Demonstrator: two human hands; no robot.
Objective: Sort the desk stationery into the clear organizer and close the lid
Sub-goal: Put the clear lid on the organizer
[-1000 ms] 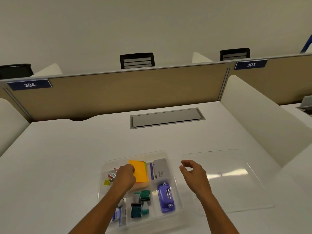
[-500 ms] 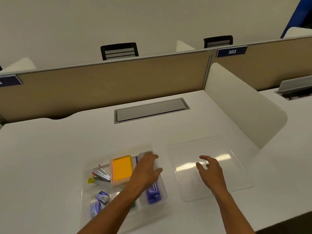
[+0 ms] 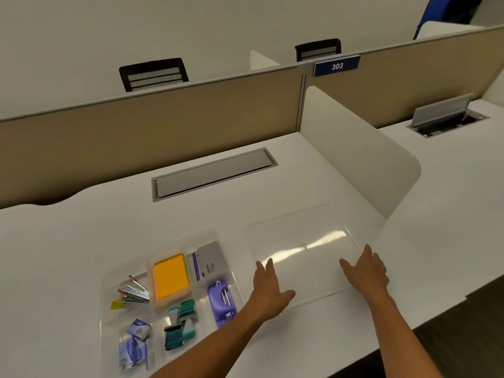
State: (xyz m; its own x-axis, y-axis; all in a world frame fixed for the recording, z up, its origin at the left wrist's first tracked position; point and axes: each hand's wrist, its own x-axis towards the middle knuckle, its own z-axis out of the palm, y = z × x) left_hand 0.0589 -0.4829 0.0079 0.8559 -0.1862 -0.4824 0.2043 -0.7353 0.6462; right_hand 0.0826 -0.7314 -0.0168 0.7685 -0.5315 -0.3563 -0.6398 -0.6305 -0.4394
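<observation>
The left hand (image 3: 268, 289) is leaving the organizer (image 3: 174, 296) and settling, fingers straight, at the near left edge of the clear lid (image 3: 302, 252), while the right hand (image 3: 366, 272) is spreading flat on the lid's right side.

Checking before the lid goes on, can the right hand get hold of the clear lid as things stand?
Probably yes. The right hand lies open at the lid's near right edge, the left hand at its near left, with nothing between.

A single head-worn view looks forward and down across the white desk (image 3: 81, 241) from its near edge, toward the beige partition (image 3: 163, 115) at 12 o'clock. The clear organizer (image 3: 152, 268) sits close at 7 o'clock, the lid (image 3: 300, 241) at 5 o'clock; a neighbouring desk (image 3: 463, 170) fills 2 o'clock.
</observation>
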